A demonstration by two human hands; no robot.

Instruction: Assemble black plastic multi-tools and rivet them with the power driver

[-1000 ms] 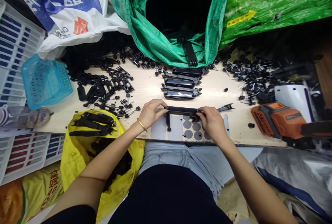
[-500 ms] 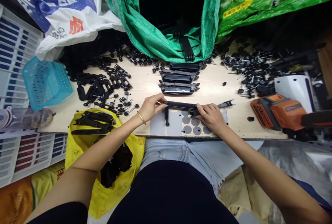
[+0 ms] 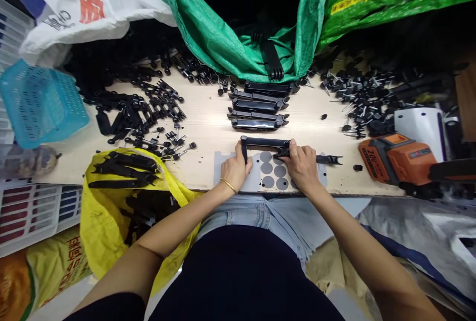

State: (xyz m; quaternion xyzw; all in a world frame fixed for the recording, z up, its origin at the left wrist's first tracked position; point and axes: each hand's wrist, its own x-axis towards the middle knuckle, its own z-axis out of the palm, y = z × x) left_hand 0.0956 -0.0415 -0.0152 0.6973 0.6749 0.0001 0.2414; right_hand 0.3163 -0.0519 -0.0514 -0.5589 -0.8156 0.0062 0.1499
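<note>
A jointed black plastic arm (image 3: 266, 142) lies crosswise before me, over a grey sheet with round spots (image 3: 253, 172). My left hand (image 3: 235, 167) is closed around the short piece that hangs from its left end. At the other end my right hand (image 3: 303, 164) grips the joint, and a forked black piece (image 3: 329, 160) sticks out to the right from under the fingers. Just beyond lie several similar black folded arms (image 3: 258, 123), stacked in a row. Which parts are fastened together at the right joint is hidden by my fingers.
Loose black clips (image 3: 159, 100) spread at left, and black-headed screws (image 3: 357, 93) at right. An orange power tool battery (image 3: 383, 160) sits on the right. A yellow bag (image 3: 107, 222), a blue basket (image 3: 44, 107) and an open green sack (image 3: 230, 53) surround the worktop.
My left hand has moved from the arm's left end down onto its hanging piece. My right hand keeps hold of the joint. The whole view has shifted slightly.
</note>
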